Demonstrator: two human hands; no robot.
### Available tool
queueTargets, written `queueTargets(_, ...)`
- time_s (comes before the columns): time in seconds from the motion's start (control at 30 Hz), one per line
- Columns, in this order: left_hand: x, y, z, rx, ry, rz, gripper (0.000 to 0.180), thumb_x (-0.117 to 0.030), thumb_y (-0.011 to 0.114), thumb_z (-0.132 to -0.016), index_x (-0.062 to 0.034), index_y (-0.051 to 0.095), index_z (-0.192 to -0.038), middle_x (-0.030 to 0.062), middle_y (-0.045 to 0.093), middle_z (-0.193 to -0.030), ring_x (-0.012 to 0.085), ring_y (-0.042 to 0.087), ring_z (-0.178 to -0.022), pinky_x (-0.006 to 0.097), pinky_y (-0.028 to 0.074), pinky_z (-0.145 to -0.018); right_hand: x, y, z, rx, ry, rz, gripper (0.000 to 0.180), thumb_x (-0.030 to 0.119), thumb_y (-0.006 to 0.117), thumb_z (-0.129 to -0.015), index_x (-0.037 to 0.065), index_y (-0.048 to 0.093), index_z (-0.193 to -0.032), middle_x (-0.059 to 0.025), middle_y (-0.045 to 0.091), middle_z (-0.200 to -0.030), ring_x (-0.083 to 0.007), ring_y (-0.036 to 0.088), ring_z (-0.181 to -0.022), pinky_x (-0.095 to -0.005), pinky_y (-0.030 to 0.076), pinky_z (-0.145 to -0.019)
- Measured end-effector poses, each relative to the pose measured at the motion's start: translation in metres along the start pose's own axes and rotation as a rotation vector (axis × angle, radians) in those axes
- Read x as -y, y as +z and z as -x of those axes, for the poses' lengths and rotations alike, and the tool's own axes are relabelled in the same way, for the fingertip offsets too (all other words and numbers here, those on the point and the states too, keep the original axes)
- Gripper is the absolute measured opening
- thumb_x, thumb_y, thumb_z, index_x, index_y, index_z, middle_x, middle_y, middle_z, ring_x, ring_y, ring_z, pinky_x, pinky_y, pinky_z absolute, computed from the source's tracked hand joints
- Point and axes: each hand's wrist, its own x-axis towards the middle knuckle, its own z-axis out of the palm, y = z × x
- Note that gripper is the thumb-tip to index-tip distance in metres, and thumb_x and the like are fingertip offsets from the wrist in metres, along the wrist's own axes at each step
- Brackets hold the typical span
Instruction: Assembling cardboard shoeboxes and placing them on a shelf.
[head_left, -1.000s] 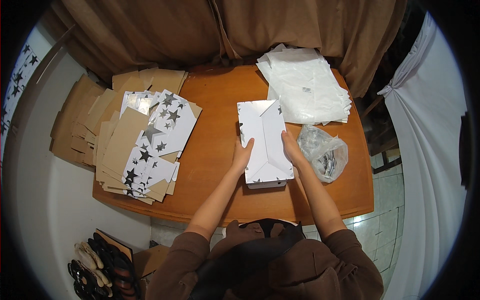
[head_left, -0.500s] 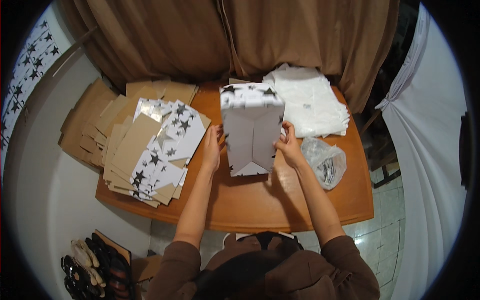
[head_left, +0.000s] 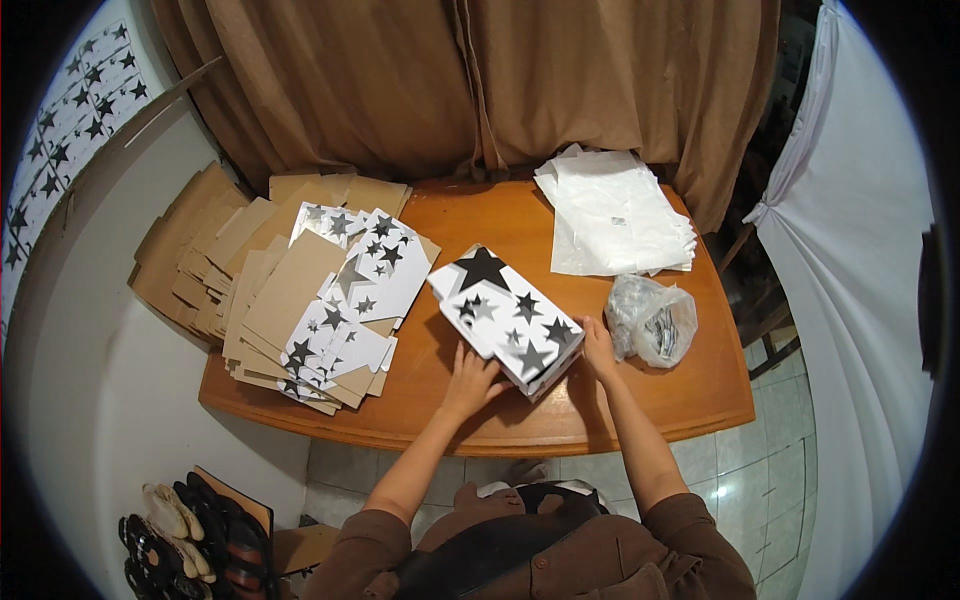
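Note:
A white box (head_left: 510, 318) with black and grey stars lies at a slant over the middle of the wooden table, its broad starred face up. My right hand (head_left: 598, 350) grips its right end, with some fingers hidden along the side. At the box's near left edge is my left hand (head_left: 470, 385), fingers spread and tips against the side. Whether the box rests fully on the table or is slightly raised, I cannot tell.
Flat brown cardboard pieces (head_left: 270, 290) and starred white ones (head_left: 330, 335) pile up at the left of the table (head_left: 430, 420). White sheets or bags (head_left: 610, 220) lie at the back right. Nearer stands a clear plastic bag (head_left: 660, 325) with small things inside. Brown curtains (head_left: 350, 80) hang behind.
The box has come down from upright, showing its plain grey side, to lying with a starred face up, nearer to me. Both hands moved nearer with it, the left one also rightward.

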Motion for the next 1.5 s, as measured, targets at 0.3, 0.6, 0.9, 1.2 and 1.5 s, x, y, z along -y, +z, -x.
queueTargets(0.3, -0.051, -0.024, 0.014, -0.22, 0.172, 0.107, 0.02, -0.007, 0.061, -0.071, -0.0095, 0.061, -0.091, 0.0025, 0.057, -0.089, 0.0205, 0.055, -0.086, 0.039, 0.04, -0.086, 0.053, 0.023, 0.116, 0.051, -0.433, 0.454, 0.061, 0.012, 0.06, -0.077, 0.009, 0.04, -0.134, -0.0219, 0.027, -0.142, -0.0407, 0.029, -0.13, -0.0426, 0.025, -0.108)
queueTargets(0.6, -0.091, -0.019, 0.031, -0.173, 0.179, 0.122, 0.015, -0.009, 0.059, -0.075, -0.0106, 0.061, -0.09, 0.0014, 0.058, -0.088, 0.0209, 0.055, -0.079, 0.034, 0.04, -0.071, 0.073, 0.004, 0.101, -0.237, -0.539, 0.591, 0.02, 0.021, 0.066, -0.081, 0.007, 0.059, -0.092, -0.0088, 0.063, -0.091, -0.0294, 0.056, -0.097, -0.0401, 0.04, -0.09)
queueTargets(0.9, -0.114, 0.002, -0.018, -0.12, 0.12, 0.076, 0.014, -0.006, 0.055, -0.075, -0.0107, 0.059, -0.088, 0.0018, 0.057, -0.086, 0.0202, 0.055, -0.084, 0.033, 0.04, -0.073, 0.072, -0.008, 0.013, -0.255, -0.411, 0.248, 0.025, 0.022, 0.058, -0.088, 0.0, 0.054, -0.096, -0.0187, 0.062, -0.081, -0.0325, 0.06, -0.075, -0.0394, 0.045, -0.068)
queueTargets(1.2, -0.123, -0.004, -0.024, 0.075, -0.059, 0.118, 0.015, -0.014, 0.057, -0.08, -0.0102, 0.062, -0.094, 0.0021, 0.062, -0.094, 0.021, 0.057, -0.093, 0.036, 0.04, -0.082, 0.072, -0.019, -0.066, -0.208, -0.138, 0.249, 0.037, 0.024, 0.059, -0.087, 0.001, 0.051, -0.114, -0.0221, 0.061, -0.098, -0.0369, 0.06, -0.092, -0.041, 0.046, -0.078)
queueTargets(1.5, -0.015, -0.063, -0.035, -0.313, -0.483, -0.076, 0.033, -0.021, 0.051, -0.088, -0.0034, 0.055, -0.116, 0.0168, 0.058, -0.113, 0.0319, 0.053, -0.107, 0.044, 0.041, -0.09, 0.091, 0.01, -0.024, -0.095, -1.062, 0.966, 0.059, 0.009, 0.063, -0.074, 0.007, 0.044, -0.129, -0.019, 0.038, -0.131, -0.04, 0.041, -0.118, -0.0432, 0.034, -0.101)
